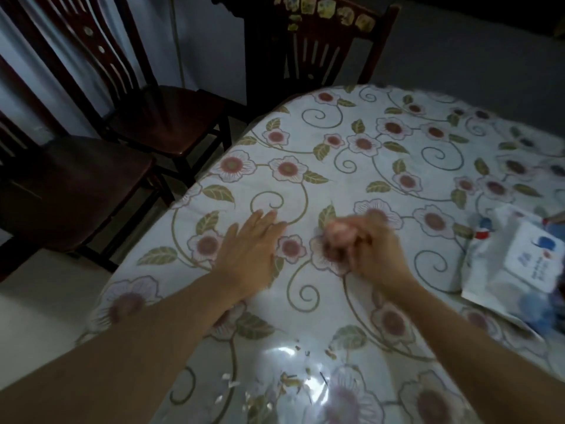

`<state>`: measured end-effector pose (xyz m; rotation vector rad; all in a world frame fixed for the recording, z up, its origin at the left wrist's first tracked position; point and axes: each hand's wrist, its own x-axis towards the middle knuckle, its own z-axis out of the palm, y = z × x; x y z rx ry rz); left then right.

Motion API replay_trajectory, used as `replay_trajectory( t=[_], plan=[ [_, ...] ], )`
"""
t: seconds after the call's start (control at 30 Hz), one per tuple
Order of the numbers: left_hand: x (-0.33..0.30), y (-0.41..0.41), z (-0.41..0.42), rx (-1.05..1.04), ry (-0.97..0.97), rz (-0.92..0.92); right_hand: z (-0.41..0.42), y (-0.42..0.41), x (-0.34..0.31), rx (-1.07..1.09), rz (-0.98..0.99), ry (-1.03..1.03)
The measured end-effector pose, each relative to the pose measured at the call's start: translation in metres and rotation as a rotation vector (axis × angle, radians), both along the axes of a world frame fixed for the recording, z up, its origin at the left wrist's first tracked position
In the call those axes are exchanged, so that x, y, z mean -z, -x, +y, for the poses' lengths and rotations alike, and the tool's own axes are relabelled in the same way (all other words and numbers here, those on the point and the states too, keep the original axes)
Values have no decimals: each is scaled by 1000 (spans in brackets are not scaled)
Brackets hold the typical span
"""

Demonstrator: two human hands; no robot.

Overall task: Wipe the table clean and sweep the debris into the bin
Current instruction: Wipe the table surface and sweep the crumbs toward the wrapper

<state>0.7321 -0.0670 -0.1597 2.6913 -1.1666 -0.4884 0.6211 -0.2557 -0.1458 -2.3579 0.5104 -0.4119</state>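
Debris near edge | left hand flat | right hand blurred, gripping pinkish wad

A dim dining room is shown.
Dark wooden chairs are set on pale floor left of the hands.

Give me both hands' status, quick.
Left hand: open, fingers straight, flat on the table.
Right hand: curled around a blurred pinkish wad, likely a wipe or cloth.
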Motion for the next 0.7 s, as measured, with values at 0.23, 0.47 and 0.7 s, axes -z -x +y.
replay_trajectory(
  t=[0.23, 0.47, 0.7],
  plan=[
    [10, 4, -3, -5, 4, 39, 9, 2, 36, 24, 68, 171],
    [-1, 17, 6, 16, 31, 65, 118, 120, 23, -417, 79, -24],
    [-7, 3, 65, -91, 36, -47, 99, 18, -15, -143, -75, 37]
  ],
)
